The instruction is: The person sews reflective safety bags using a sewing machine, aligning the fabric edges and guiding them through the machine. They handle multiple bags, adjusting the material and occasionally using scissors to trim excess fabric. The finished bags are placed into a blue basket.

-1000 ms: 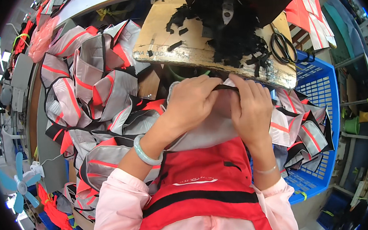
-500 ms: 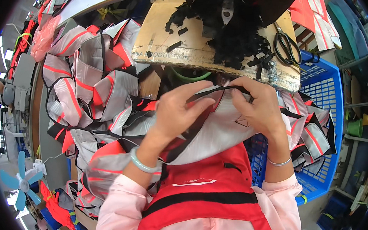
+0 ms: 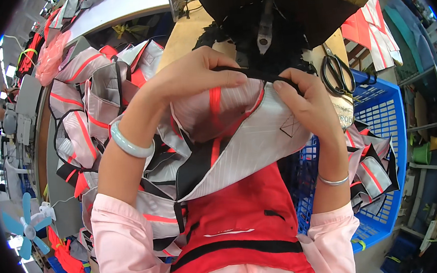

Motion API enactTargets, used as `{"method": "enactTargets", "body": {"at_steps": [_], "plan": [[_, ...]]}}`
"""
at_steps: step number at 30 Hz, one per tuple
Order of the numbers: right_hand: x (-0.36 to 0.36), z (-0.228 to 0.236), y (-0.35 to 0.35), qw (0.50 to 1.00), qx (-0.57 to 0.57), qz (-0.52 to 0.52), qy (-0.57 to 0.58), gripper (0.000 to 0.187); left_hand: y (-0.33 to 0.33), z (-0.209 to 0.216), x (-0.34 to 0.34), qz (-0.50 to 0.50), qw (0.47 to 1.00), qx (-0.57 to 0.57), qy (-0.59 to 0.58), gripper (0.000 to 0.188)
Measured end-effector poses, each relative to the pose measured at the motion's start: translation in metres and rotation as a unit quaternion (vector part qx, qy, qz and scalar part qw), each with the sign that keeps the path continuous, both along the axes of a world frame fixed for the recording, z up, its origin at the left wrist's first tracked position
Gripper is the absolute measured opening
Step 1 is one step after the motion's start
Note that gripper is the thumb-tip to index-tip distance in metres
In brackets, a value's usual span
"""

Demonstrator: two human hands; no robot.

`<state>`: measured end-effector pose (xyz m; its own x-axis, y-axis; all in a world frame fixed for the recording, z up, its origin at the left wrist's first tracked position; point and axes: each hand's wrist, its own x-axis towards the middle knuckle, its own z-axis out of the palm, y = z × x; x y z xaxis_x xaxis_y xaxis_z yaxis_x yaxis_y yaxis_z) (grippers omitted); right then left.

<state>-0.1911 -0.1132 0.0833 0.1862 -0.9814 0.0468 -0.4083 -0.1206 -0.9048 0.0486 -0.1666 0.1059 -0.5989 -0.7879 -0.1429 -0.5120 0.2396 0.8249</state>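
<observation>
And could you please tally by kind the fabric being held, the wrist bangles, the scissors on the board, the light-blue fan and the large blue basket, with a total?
Fabric piece, held by left hand and right hand: 1
Pale green bangle plus silver bangle: 2
Scissors: 1
Light-blue fan: 1
Large blue basket: 1
Total: 6

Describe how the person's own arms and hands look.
The left hand and right hand are ungloved. Pale pink sleeves stop short of the wrists. A thick, pale green bangle circles the left forearm; a thin silver-coloured bracelet circles the right.
</observation>
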Motion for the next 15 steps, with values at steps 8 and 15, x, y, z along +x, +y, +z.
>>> {"method": "enactTargets", "body": {"at_steps": [8, 15], "plan": [[-0.003, -0.009, -0.034, 0.999, 0.040, 0.026, 0.001, 0.030, -0.031, 0.000, -0.001, 0.014, 0.996, 0.088, -0.030, 0.042], [0.001, -0.007, -0.046, 0.999, 0.031, 0.025, -0.010, 0.033, -0.043, -0.010, 0.002, 0.047, 0.992, 0.117, 0.009, 0.038]]}}
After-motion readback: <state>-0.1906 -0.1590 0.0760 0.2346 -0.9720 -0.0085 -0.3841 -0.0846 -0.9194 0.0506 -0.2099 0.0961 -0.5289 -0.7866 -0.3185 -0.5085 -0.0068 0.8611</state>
